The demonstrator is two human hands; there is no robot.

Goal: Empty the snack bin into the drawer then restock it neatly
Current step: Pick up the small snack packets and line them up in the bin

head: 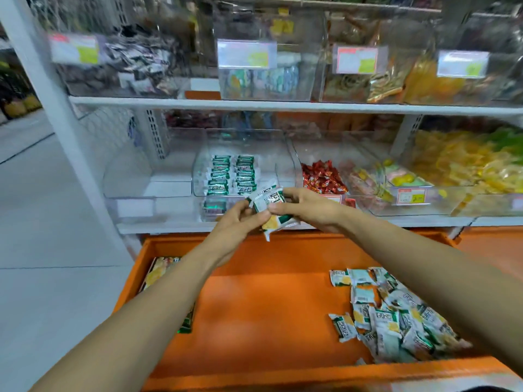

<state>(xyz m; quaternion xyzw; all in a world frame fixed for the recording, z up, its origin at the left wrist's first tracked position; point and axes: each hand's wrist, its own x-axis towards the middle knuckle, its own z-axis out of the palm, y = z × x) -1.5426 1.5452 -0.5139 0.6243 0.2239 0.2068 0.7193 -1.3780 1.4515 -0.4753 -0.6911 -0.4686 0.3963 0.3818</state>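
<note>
A clear snack bin (198, 171) on the lower shelf holds two neat rows of green-and-white snack packets (233, 175). Just in front of the bin, above the drawer's back edge, my left hand (237, 224) and my right hand (308, 209) together hold a small stack of the same packets (270, 206), each hand pinching it from its own side. Below, the open orange drawer (254, 306) contains a loose pile of several packets (393, 318) at its right side. A larger snack bag (161, 271) lies at the drawer's left, partly hidden by my left forearm.
Beside the bin to the right stand clear bins of red candies (322, 178) and yellow sweets (458, 162). An empty clear bin (147, 176) is on its left. The upper shelf (254, 104) carries more bins with price labels. A white upright post (51, 103) edges the shelving at left.
</note>
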